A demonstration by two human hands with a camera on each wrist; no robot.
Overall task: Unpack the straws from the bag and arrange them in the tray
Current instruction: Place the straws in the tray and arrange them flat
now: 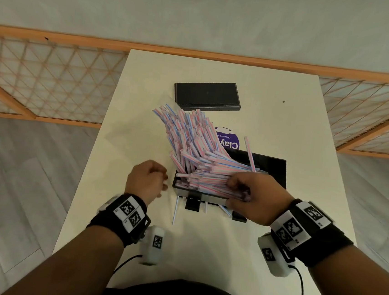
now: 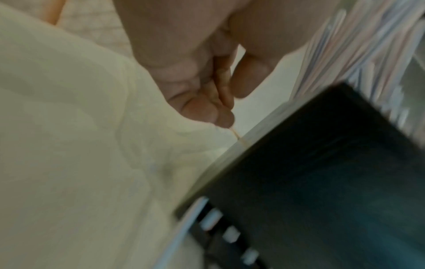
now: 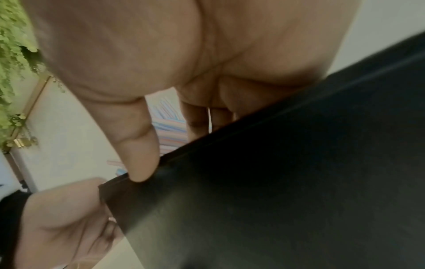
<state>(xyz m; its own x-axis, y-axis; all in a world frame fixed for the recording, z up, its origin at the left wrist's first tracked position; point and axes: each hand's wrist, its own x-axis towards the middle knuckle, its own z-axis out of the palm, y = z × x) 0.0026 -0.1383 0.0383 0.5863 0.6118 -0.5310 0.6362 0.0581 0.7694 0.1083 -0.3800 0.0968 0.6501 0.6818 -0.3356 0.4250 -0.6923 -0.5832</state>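
A black tray (image 1: 279,169) stands near the table's front, heaped with pink-and-blue striped straws (image 1: 190,135) that fan up and to the far left. My right hand (image 1: 244,190) grips a bundle of straws at the tray's near side, its thumb (image 3: 142,163) against the black tray wall (image 3: 276,182). My left hand (image 1: 147,181) hovers just left of the tray with its fingers (image 2: 207,91) curled, pinching what looks like wrinkled clear bag film (image 2: 92,145). The bag's purple label (image 1: 227,138) peeks out from under the straws. Both wrist views are blurred.
A black lid (image 1: 206,96) lies farther back on the white table (image 1: 298,114). A few loose straws (image 1: 175,209) lie on the table in front of the tray, and one (image 1: 249,155) sticks up from its back. An orange lattice rail (image 1: 52,79) runs behind the table.
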